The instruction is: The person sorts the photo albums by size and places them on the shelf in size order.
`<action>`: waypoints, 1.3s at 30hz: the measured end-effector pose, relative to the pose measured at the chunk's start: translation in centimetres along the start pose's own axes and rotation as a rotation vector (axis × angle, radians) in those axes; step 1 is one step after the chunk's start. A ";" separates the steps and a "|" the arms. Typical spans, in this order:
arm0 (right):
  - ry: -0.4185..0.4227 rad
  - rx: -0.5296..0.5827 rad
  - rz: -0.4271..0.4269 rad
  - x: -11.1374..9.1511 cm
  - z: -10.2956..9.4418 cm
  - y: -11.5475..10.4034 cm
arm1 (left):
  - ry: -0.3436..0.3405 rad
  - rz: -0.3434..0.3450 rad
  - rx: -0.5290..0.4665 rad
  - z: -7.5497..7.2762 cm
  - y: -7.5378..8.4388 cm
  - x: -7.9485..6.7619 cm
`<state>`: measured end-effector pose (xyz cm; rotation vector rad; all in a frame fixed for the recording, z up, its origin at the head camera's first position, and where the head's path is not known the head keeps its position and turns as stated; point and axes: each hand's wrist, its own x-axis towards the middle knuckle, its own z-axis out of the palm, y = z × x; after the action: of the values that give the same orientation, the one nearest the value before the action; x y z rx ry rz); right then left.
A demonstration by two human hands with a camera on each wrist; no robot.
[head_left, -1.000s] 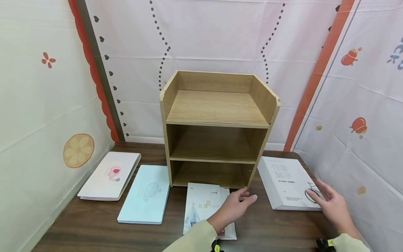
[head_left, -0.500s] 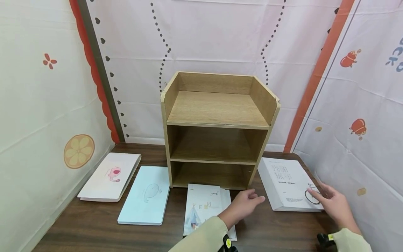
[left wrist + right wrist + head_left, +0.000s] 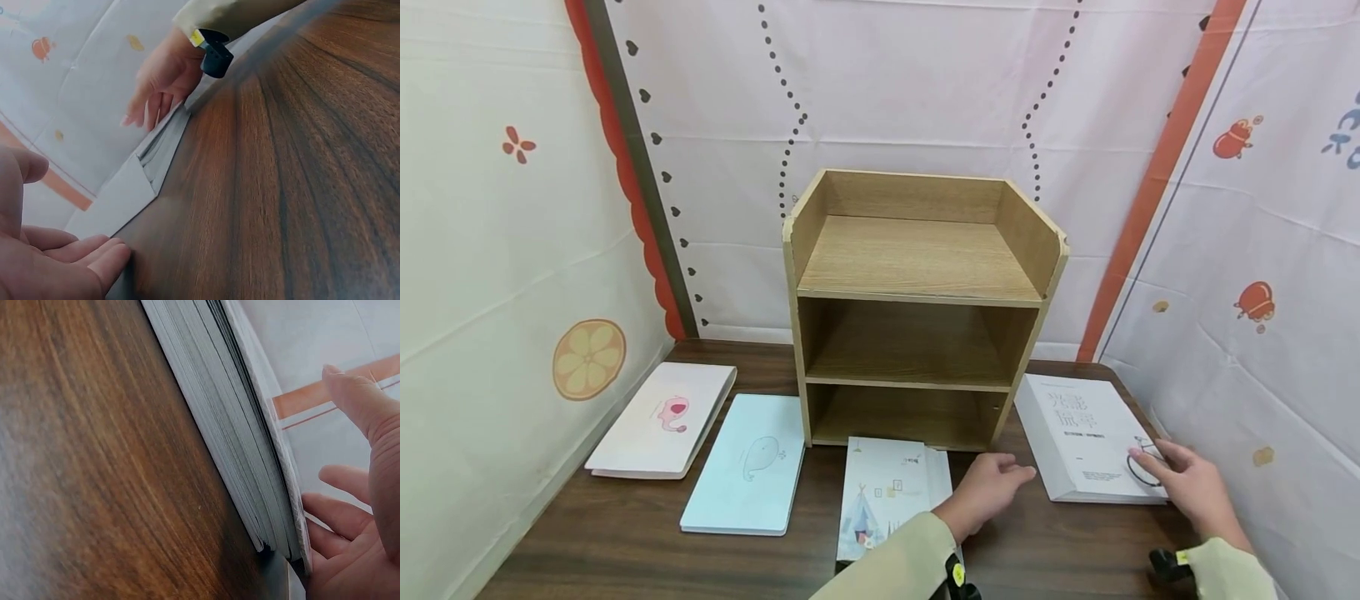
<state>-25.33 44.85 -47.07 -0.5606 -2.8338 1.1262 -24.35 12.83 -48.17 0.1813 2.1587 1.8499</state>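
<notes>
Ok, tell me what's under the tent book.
A pale book sticks out past the right edge of the tent book. The left sleeve hides part of that strip; the rest, and anything else underneath, is covered.

The left hand (image 3: 987, 493) is farther right than a second ago, its fingertips now closer to the thick book's (image 3: 1086, 433) left side. The left sleeve (image 3: 901, 560) shifts with it, uncovering the foot of the tent drawing (image 3: 861, 521) and hiding more of the lower right of the booklets (image 3: 883, 475). The right hand's (image 3: 1201, 485) fingers sit slightly lower along the book's right edge.
</notes>
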 end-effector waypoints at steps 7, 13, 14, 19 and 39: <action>-0.018 -0.045 0.005 0.2 -0.2 0.0 | -0.010 -0.016 -0.017 0.4 0.2 0.4; -0.046 -0.053 -0.001 0.6 -0.4 0.2 | -0.030 -0.047 -0.028 0.7 0.3 0.8; -0.049 -0.053 -0.001 0.6 -0.4 0.2 | -0.031 -0.057 -0.040 0.8 0.4 0.9; -0.023 -0.030 0.019 1.0 -0.5 0.4 | -0.013 -0.098 -0.107 1.3 0.5 1.0; -0.041 0.013 0.066 0.5 -0.7 -0.3 | 0.008 -0.121 -0.195 2.8 0.7 1.7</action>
<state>-25.75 45.32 -46.43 -0.6415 -2.8603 1.1788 -25.16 16.05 -48.11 0.0020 1.9327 1.9781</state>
